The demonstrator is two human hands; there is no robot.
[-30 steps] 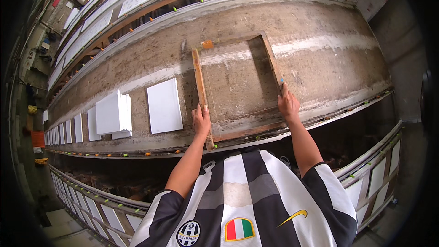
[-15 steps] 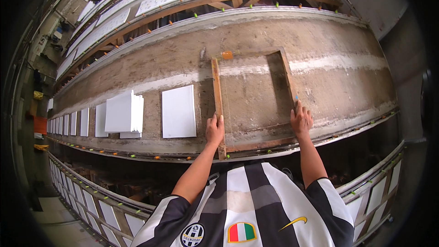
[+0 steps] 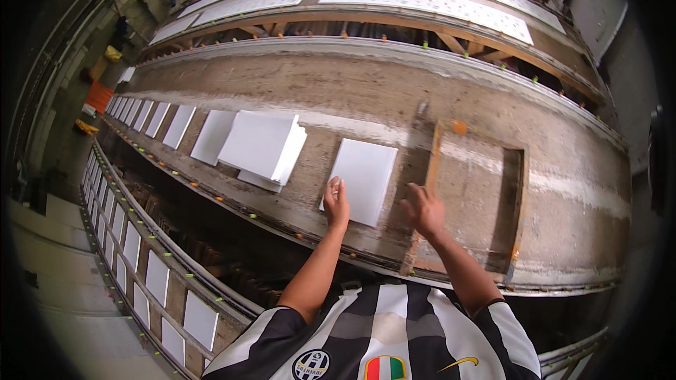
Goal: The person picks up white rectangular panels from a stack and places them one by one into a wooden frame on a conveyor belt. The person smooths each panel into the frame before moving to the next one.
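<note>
Head view: my left hand [image 3: 336, 202] lies flat, fingers loose, on the near edge of the white square tile [image 3: 360, 180] on the long concrete bench [image 3: 493, 105]; right hand [image 3: 424, 210] spread open over the wooden frame [image 3: 431, 169], gripping nothing

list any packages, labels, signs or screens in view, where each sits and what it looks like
No packages, signs or screens show on the long brown workbench.
Round crest badge: lower edge of the picture, on the black-and-white striped shirt; black and white.
Shield patch: just right of the badge; green, white and red stripes.
Small curved yellow mark: further right on the shirt.
Neither the left hand nor the right hand holds anything printed.
</note>
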